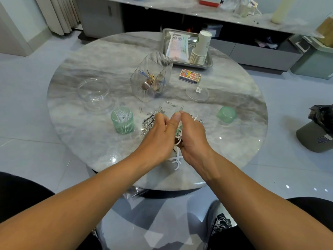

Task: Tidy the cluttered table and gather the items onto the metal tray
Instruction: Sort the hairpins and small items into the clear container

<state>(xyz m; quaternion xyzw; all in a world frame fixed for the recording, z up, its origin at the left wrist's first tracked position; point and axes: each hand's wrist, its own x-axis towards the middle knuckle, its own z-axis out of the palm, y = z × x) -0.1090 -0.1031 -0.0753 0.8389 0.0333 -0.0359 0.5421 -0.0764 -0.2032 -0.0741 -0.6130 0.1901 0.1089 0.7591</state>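
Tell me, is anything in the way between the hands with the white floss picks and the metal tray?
Yes. The clear ribbed container stands on the table roughly between the hands, left and right, and the metal tray. The small matchbox lies just in front of the tray. The floss picks would have to go over or around them.

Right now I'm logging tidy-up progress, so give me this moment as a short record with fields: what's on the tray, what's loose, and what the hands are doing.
tray: metal tray at far edge, holding a plastic packet and a paper cup stack
loose: paper clips, white floss picks, matchbox
containers: green jar, green cap, ribbed clear box, clear dish, clear lid
left hand: curled round gathered bits
right hand: gripping floss picks
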